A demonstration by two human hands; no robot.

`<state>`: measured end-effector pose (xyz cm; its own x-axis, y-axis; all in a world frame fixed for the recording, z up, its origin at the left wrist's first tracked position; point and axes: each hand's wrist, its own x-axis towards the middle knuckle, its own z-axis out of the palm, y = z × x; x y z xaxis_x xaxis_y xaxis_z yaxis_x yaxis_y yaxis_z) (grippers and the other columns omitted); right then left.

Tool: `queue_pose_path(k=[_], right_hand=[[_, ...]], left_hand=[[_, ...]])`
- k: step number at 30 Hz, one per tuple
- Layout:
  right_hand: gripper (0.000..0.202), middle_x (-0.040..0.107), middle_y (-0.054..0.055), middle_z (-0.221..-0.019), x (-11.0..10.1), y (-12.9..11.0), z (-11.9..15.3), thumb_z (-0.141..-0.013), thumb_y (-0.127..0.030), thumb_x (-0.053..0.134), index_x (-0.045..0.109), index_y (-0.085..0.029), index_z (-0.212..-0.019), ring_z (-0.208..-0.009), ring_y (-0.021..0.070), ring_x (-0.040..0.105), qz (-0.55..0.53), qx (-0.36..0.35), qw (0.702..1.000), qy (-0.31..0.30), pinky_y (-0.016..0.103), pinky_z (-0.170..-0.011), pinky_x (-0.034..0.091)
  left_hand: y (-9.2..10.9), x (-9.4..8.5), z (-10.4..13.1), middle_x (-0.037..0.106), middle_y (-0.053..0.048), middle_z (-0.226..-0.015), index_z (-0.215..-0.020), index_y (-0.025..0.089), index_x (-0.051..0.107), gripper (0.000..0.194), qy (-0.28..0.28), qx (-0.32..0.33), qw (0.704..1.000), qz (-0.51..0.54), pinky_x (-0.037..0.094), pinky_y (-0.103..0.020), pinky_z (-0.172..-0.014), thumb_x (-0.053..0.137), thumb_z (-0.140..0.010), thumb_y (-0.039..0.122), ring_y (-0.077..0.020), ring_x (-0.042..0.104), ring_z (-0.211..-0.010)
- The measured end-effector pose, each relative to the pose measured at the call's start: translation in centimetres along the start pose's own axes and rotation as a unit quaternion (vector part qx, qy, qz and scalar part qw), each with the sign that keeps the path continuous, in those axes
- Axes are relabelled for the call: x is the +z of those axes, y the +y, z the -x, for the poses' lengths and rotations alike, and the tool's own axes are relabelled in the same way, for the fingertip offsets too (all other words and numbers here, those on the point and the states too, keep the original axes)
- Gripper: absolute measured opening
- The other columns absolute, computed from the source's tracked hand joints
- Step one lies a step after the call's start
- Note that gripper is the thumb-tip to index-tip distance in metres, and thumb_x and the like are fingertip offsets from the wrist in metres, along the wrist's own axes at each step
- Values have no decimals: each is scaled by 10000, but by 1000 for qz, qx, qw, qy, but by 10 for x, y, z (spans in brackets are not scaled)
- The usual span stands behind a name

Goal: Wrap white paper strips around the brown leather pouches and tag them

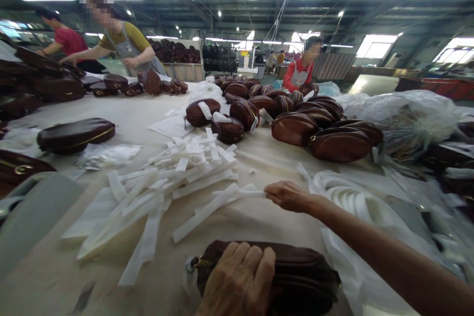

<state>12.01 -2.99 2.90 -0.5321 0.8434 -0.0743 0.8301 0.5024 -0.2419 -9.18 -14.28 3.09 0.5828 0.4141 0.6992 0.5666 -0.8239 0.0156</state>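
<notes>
A dark brown bag (303,269) lies on the table at the bottom centre. My left hand (239,274) rests over its left part, fingers bent and pressed onto the leather. My right hand (287,196) is farther forward, its fingertips pinched on the end of a white foam strip (254,193). That strip reaches left to a loose pile of similar white strips (177,173). A metal zipper end with a bit of white wrapping shows at the bag's left end.
Brown bags (296,128) crowd the table's far middle, with more at the left. Right of my arm lie coiled white foam (351,202) and a clear plastic bundle (411,113). Several people work beyond; one in a striped apron (129,52) handles bags.
</notes>
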Motion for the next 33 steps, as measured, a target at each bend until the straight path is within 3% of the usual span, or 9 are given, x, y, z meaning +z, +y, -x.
queue_pose_path(k=[3,7,11,15,18,21,25,29,33], right_hand=[[264,669,31,-784,-22,0,20,-909,-230,365,616,-151,-931,-637,112,617,-115,50,991,46,200,-578,439],[203,626,16,-662,-35,-5,32,-811,-258,467,630,-146,-763,-564,111,572,-251,133,952,114,212,-554,429],[247,631,22,-693,-37,-12,53,-802,-323,479,647,-142,-817,-570,105,562,-334,126,924,133,214,-547,428],[266,640,27,-711,-39,-30,90,-796,-354,548,661,-127,-879,-588,105,563,-457,71,882,89,212,-556,451],[259,644,21,-725,-38,-44,116,-826,-338,550,670,-138,-940,-619,107,573,-445,54,892,61,210,-582,462],[274,652,17,-743,-34,-52,130,-841,-328,544,669,-163,-1020,-633,110,582,-402,66,910,85,208,-589,463],[300,654,17,-715,-31,-55,136,-844,-330,543,670,-167,-1062,-614,117,591,-383,71,913,121,206,-564,469],[255,676,16,-740,-32,-55,141,-842,-307,564,698,-186,-1022,-665,123,619,-356,39,926,122,199,-595,488],[281,682,21,-707,-32,-48,150,-846,-324,571,685,-172,-1053,-594,118,619,-380,67,897,216,199,-562,506]], left_hand=[[2,-1,2,607,-46,-742,-1004,115,540,338,-23,-8,1000,11,418,-312,-606,276,-978,324,-176,559,-627],[5,2,7,608,-56,-763,-1008,135,539,314,-22,-25,999,17,416,-323,-615,292,-975,326,-189,558,-651],[6,-3,6,621,-62,-803,-1019,134,527,285,-29,-25,999,16,434,-324,-617,316,-973,319,-187,562,-663],[6,-10,9,617,-109,-966,-1081,109,500,276,-24,-44,998,36,480,-325,-743,408,-951,334,-204,585,-862],[6,-9,17,576,-137,-1037,-1057,100,498,261,67,-49,996,21,473,-379,-848,560,-886,288,-238,553,-993],[7,-8,20,563,-102,-979,-1011,118,514,264,130,-23,991,-10,455,-404,-906,663,-818,219,-228,546,-998],[8,-10,14,539,-155,-1063,-1128,94,482,415,134,-48,990,-22,456,-466,-933,656,-822,313,-281,512,-1094],[8,-7,12,419,-232,-1296,-1301,99,353,617,154,-75,985,-33,375,-568,-1004,649,-820,348,-361,340,-1294],[8,-6,11,296,-236,-1422,-1379,114,283,739,154,-90,984,-27,265,-597,-1067,670,-801,362,-368,239,-1352]])
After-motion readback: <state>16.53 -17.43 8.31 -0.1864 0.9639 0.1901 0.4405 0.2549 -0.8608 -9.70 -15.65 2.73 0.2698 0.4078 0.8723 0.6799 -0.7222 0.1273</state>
